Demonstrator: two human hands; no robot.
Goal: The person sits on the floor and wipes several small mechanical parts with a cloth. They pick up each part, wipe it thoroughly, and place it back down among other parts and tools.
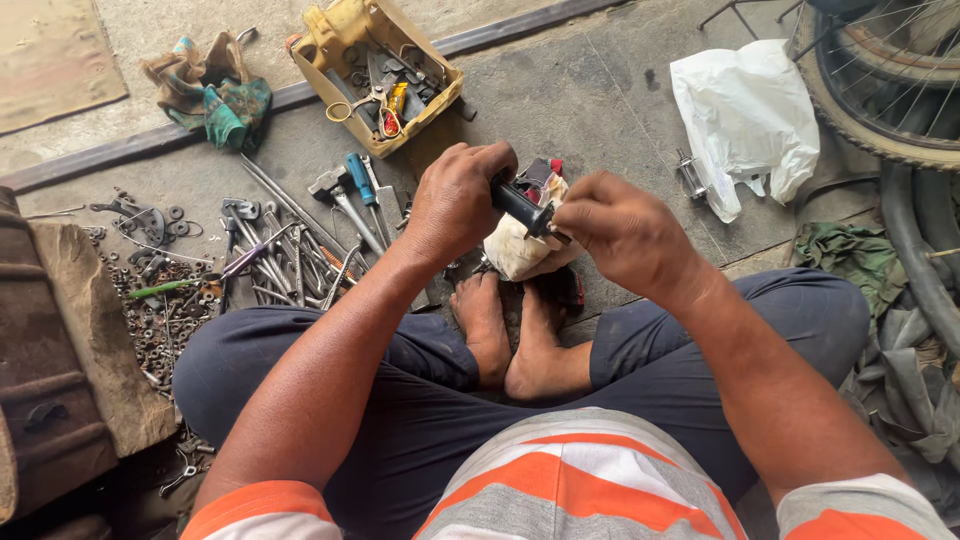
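Note:
My left hand (458,200) is closed around a short black cylindrical part (522,207), like a handle grip with a flanged end. My right hand (618,232) pinches the flanged end of that part and also holds a crumpled whitish rag (512,250) under it. A bit of red and dark cloth (543,171) shows behind the hands. Both hands hover above my bare feet (512,335), which rest on the concrete floor as I sit cross-legged.
Wrenches and screwdrivers (300,250) lie spread at the left, beside a pile of nuts and washers (160,310). A yellow box of tools (385,75) sits beyond. A white plastic bag (745,120), a bicycle wheel (890,90) and dark rubber tubes (915,240) are on the right.

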